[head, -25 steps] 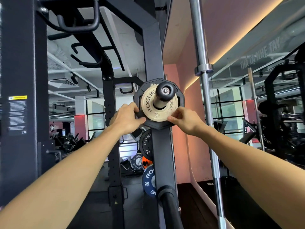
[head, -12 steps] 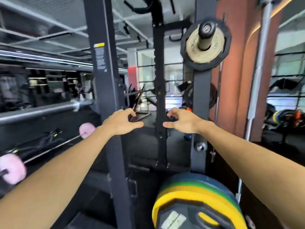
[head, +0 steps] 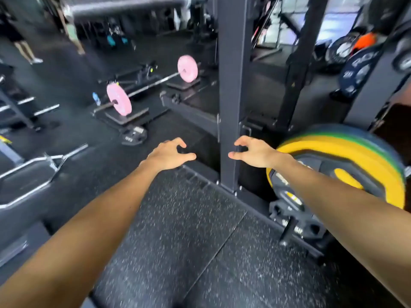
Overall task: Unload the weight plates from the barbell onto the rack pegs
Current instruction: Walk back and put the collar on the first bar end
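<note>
My left hand (head: pixel 170 154) and my right hand (head: pixel 253 151) hang in front of me with fingers loosely curled, holding nothing. They flank the black rack upright (head: pixel 232 85). At the right, partly behind my right forearm, a stack of plates sits on the barbell end: a yellow plate (head: pixel 347 156) with green and blue ones behind it and a small black plate (head: pixel 315 174) in front. A black collar (head: pixel 289 215) sits on the sleeve below them. My right hand is just left of the yellow plate, not touching it.
A barbell with pink plates (head: pixel 119 101) lies on the floor at the left back. A black plate (head: pixel 134 135) lies flat near it. Stored plates (head: pixel 355 72) hang on the rack at the upper right. A bench (head: pixel 26 181) stands at the left. People stand far back.
My hands left the small plate on the upper rack peg and dropped empty. My view swung down from the peg to the floor and the loaded barbell end.
</note>
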The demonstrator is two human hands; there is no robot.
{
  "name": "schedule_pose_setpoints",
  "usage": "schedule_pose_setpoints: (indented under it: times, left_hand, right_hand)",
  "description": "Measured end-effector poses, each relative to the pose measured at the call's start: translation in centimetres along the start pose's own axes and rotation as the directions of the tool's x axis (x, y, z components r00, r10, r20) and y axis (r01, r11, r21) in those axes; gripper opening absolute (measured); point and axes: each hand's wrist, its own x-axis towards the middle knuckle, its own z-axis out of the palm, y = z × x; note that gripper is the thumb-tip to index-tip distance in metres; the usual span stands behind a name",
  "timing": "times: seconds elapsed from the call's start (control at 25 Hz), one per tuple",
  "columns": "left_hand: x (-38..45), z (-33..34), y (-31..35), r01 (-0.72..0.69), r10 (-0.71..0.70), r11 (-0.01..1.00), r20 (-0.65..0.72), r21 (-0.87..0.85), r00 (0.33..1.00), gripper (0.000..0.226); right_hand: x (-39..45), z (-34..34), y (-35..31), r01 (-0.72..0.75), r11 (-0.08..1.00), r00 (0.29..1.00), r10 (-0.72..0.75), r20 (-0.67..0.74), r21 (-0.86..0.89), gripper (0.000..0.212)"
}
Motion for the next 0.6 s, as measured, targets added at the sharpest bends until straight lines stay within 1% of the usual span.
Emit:
schedule_pose_setpoints:
  times: [0.12,0.24,0.36,0.44,0.6]
  left_hand:
    - [-3.2,5.3,-6.8,0.112,-0.108,0.993,0.128,-0.022,0.986,0.059]
    - [-7.0,10.9,-12.9,0.201,-0.181,0.978,0.248,-0.056,0.952,0.06]
    - [-11.3,15.9,-18.1,0.318,-0.262,0.943,0.37,-0.098,0.891,0.058]
    - [-14.0,18.4,-20.4,0.38,-0.306,0.92,0.424,-0.099,0.852,0.059]
    - [-18.8,22.7,-24.2,0.515,-0.404,0.852,0.501,-0.099,0.765,0.058]
  right_hand:
    - [-0.9,8.5,1.2,-0.063,0.997,0.98,0.069,0.185,-0.036,0.062]
    - [-2.6,15.6,2.5,-0.106,0.993,0.939,0.119,0.324,-0.058,0.067]
    - [-5.0,21.7,3.6,-0.149,0.987,0.89,0.162,0.425,-0.065,0.064]
    - [-6.6,25.0,4.4,-0.166,0.981,0.85,0.195,0.489,-0.101,0.063]
    - [-9.9,30.5,6.0,-0.164,0.965,0.74,0.257,0.622,-0.204,0.062]
